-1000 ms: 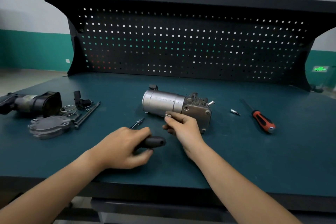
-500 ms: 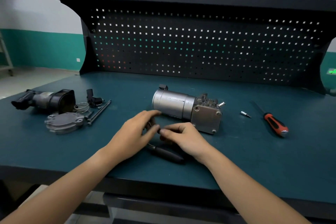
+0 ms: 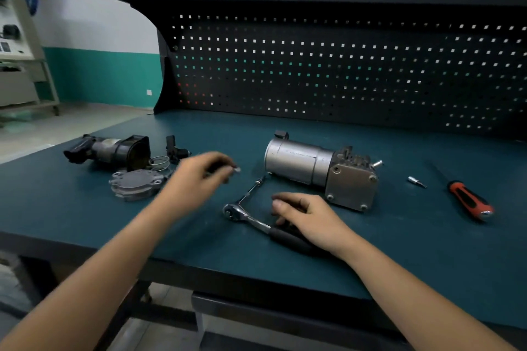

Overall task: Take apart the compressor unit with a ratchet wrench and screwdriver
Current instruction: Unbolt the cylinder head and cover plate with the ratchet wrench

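Observation:
The compressor unit (image 3: 319,169), a silver cylinder with a grey block at its right end, lies on the green bench top (image 3: 85,208). In front of it lies the ratchet wrench (image 3: 245,212) with a long extension pointing toward the cylinder. My right hand (image 3: 308,215) rests over the wrench's black handle with its fingers loosely curled. My left hand (image 3: 199,177), blurred, is left of the cylinder and pinches a small silver bolt (image 3: 236,169) at its fingertips. The red and black screwdriver (image 3: 469,202) lies at the right.
Removed parts sit at the left: a black and silver motor piece (image 3: 111,149), a round grey cover plate (image 3: 135,184), a wire spring (image 3: 159,162) and a small black connector (image 3: 174,148). A small silver bit (image 3: 415,181) lies near the screwdriver. A black pegboard (image 3: 342,71) closes the back.
My left hand has moved left, away from my right hand, carrying the small bolt. The ratchet wrench now lies on the bench under my right hand. The view has swung left.

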Demonstrator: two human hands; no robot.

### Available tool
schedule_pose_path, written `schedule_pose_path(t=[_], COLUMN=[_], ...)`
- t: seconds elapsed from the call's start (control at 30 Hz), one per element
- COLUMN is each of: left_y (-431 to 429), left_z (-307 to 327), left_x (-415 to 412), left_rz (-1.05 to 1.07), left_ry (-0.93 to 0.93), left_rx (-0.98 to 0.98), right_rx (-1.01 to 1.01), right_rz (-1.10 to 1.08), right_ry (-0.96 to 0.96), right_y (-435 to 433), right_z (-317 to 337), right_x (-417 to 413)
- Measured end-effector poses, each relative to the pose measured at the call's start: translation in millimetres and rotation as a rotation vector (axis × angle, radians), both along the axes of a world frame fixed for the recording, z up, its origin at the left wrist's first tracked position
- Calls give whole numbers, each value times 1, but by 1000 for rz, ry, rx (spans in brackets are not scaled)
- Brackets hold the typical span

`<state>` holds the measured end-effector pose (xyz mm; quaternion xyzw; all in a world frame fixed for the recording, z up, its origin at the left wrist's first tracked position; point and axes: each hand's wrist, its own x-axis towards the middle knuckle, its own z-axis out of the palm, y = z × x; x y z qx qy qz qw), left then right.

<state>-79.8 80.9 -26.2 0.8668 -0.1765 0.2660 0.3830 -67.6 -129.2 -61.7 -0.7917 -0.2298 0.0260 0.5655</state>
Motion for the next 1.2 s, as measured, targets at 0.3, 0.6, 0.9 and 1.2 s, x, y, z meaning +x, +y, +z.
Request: schedule_pose_path(t=[0.3, 0.6, 0.9, 1.2], left_y=[134, 153, 138, 175], left_z=[12, -6, -5, 3], left_x=[-10, 2, 16, 0], left_rz=[307, 412, 344, 478], left_ry=[735, 613, 613, 670], left_rx=[479, 428, 392, 232], right_rx=[-81, -89, -105, -139], right_rz=[-18, -18, -20, -33], right_ry=[-56, -77, -78, -95], right_y=[0, -1, -1, -1], right_z=[-8, -9, -9, -9], right_x=[6, 5, 6, 5])
